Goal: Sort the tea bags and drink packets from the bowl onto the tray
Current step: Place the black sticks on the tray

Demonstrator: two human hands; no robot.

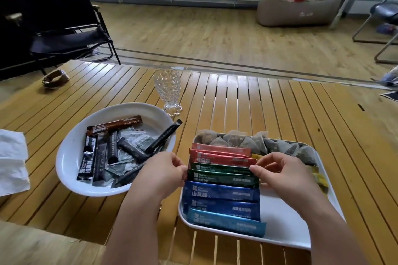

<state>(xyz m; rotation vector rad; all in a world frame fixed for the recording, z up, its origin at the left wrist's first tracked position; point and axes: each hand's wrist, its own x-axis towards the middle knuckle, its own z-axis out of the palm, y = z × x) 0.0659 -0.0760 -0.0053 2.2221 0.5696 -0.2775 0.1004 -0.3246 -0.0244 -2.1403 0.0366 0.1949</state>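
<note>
With left hand (pixel 167 171) and right hand (pixel 277 171) pinching opposite ends of the dark green foil drink packet (pixel 223 177), square it toward twelve o'clock against the red packets (pixel 221 158) on the white rectangular tray (pixel 286 232).

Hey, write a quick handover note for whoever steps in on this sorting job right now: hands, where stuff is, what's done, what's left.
Left hand and right hand pinch opposite ends of a green packet on the tray.
Done: red, green and blue packets lie in a row on the tray; pyramid tea bags along its far edge.
Left: black and brown packets plus pale sachets in the bowl.
</note>
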